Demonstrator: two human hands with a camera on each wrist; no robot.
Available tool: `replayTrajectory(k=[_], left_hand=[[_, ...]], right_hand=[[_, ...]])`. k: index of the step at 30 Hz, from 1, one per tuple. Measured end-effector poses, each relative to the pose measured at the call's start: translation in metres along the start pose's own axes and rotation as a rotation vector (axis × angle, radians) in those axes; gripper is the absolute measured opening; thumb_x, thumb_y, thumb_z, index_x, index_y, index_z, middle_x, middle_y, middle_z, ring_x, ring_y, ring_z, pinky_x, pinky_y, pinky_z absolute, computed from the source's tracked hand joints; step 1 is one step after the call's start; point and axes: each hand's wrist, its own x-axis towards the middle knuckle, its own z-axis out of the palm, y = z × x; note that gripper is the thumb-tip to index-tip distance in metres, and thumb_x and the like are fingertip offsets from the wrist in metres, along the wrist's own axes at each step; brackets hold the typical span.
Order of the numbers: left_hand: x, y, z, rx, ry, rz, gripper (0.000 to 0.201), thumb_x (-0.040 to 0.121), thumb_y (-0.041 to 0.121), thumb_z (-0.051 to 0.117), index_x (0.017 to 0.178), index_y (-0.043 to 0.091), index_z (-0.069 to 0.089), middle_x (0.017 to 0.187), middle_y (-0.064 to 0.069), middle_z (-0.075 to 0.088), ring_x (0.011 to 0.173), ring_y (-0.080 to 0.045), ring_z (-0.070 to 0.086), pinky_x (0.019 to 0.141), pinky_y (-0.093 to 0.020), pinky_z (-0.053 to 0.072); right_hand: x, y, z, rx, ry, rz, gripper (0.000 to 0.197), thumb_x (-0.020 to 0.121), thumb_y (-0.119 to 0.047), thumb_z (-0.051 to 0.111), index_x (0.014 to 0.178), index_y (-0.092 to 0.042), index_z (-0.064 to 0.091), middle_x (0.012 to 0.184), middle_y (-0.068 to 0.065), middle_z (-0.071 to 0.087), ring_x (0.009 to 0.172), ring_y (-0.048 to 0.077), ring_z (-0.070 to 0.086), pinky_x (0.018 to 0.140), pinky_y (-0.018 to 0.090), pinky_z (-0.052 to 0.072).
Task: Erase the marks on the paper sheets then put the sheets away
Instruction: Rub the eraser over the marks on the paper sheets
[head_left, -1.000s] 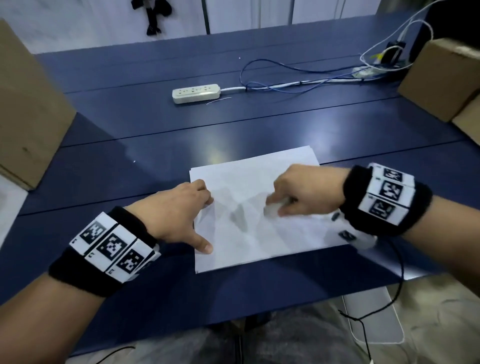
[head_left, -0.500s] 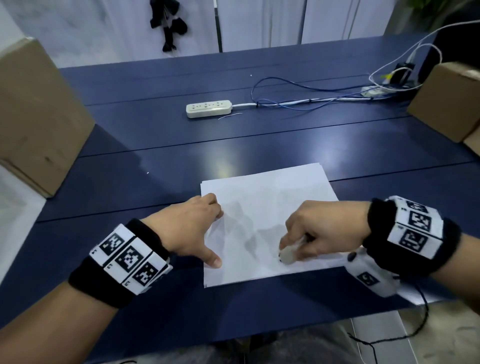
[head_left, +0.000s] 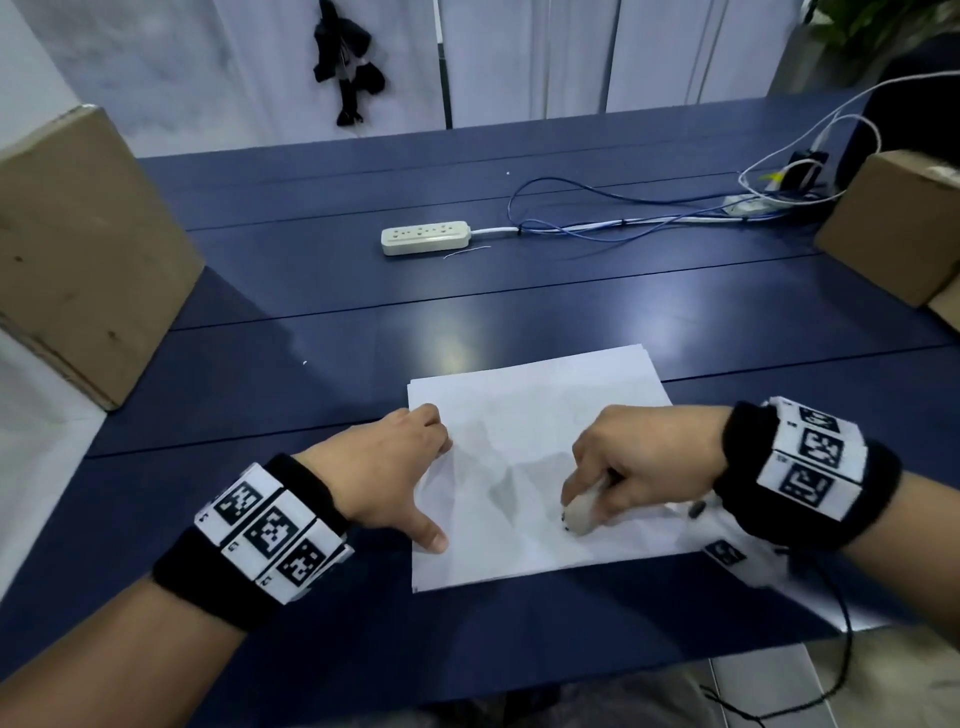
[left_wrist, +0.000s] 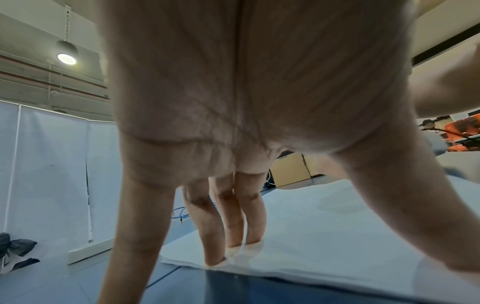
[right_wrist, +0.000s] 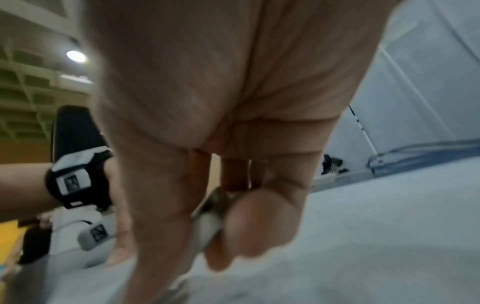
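On paper sheets (head_left: 540, 410), right hand (head_left: 639, 457) grips eraser (head_left: 581, 514).

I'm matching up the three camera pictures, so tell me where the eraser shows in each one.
Head: the eraser sits lower right of centre, pinched by the right hand against the paper sheets.
Left wrist: not in it.
Right wrist: the eraser sits at lower centre, between thumb and fingers.
Shared landmark: the white paper sheets.

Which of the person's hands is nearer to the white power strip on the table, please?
Left. The left hand presses the left edge of the paper sheets, almost straight below the power strip; the right hand, gripping the eraser, sits further right.
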Motion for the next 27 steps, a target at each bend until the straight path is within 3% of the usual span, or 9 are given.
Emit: replayTrajectory(k=[2,6,7,10,12,17,20,22,27], left_hand=[[0.0,0.001,-0.001,0.002,-0.004,0.006,0.09,0.058,0.068,0.076,0.129,0.021,0.046,0.115,0.012,0.037,0.11,-0.01,0.042,0.089,-0.035,0.049],[-0.001,0.001,-0.001,-0.009,0.006,0.01,0.094,0.058,0.068,0.077,0.132,0.02,0.045,0.117,0.012,0.037,0.111,-0.01,0.042,0.091,-0.034,0.048],[0.0,0.001,-0.001,-0.01,0.009,0.01,0.094,0.059,0.068,0.077,0.133,0.021,0.044,0.116,0.012,0.037,0.111,-0.01,0.042,0.091,-0.034,0.048],[0.0,0.001,0.0,-0.011,0.013,0.011,0.094,0.059,0.069,0.077,0.133,0.021,0.044,0.116,0.012,0.037,0.112,-0.01,0.042,0.089,-0.033,0.048],[0.0,0.001,0.0,-0.003,0.012,0.02,0.094,0.059,0.069,0.076,0.132,0.021,0.045,0.117,0.012,0.037,0.111,-0.01,0.042,0.09,-0.034,0.048],[0.0,0.001,-0.001,-0.001,0.014,0.023,0.096,0.058,0.07,0.076,0.134,0.021,0.044,0.117,0.012,0.037,0.112,-0.011,0.043,0.093,-0.033,0.048],[-0.001,0.0,0.0,-0.006,0.018,0.016,0.096,0.057,0.07,0.077,0.133,0.021,0.044,0.116,0.013,0.037,0.112,-0.01,0.043,0.09,-0.034,0.049],[0.0,0.0,0.0,-0.011,0.02,0.018,0.095,0.057,0.07,0.077,0.132,0.022,0.045,0.115,0.013,0.037,0.112,-0.01,0.043,0.09,-0.035,0.05],[0.002,0.0,-0.002,0.0,0.019,0.028,0.094,0.056,0.071,0.076,0.131,0.023,0.045,0.114,0.015,0.036,0.112,-0.008,0.042,0.089,-0.032,0.048]], right_hand=[[0.013,0.011,-0.008,-0.067,0.095,0.053,0.027,0.084,-0.04,0.065,0.111,-0.037,0.069,0.065,-0.016,0.055,0.065,-0.004,0.049,0.061,0.005,0.032],[0.024,0.025,-0.016,-0.182,0.249,0.178,0.039,0.086,-0.049,0.05,0.106,-0.021,0.069,0.068,0.003,0.06,0.066,0.017,0.051,0.059,0.026,0.043],[0.02,0.021,-0.013,-0.184,0.236,0.166,0.038,0.085,-0.048,0.05,0.107,-0.023,0.068,0.069,0.001,0.06,0.069,0.016,0.053,0.061,0.025,0.045],[0.007,0.0,0.0,-0.045,0.04,0.038,0.025,0.084,-0.036,0.064,0.109,-0.037,0.068,0.072,-0.012,0.058,0.07,0.0,0.052,0.065,0.007,0.037],[0.007,-0.005,0.002,-0.012,0.003,0.015,0.025,0.083,-0.034,0.067,0.108,-0.037,0.07,0.072,-0.013,0.059,0.072,0.001,0.052,0.066,0.007,0.037],[0.024,0.02,-0.02,-0.157,0.297,0.184,0.028,0.089,-0.047,0.055,0.089,-0.023,0.069,0.056,-0.002,0.048,0.059,0.011,0.042,0.052,0.025,0.033],[0.015,0.017,-0.016,-0.137,0.202,0.148,0.018,0.088,-0.039,0.06,0.101,-0.032,0.07,0.062,-0.011,0.052,0.064,0.006,0.045,0.058,0.019,0.034],[0.004,0.007,-0.006,-0.097,0.076,0.077,0.025,0.087,-0.033,0.061,0.111,-0.036,0.068,0.073,-0.013,0.055,0.072,0.004,0.046,0.064,0.013,0.036],[-0.005,0.0,0.007,-0.111,0.091,0.067,0.024,0.091,-0.043,0.05,0.106,-0.031,0.065,0.081,0.002,0.061,0.079,0.015,0.054,0.072,0.033,0.05]])
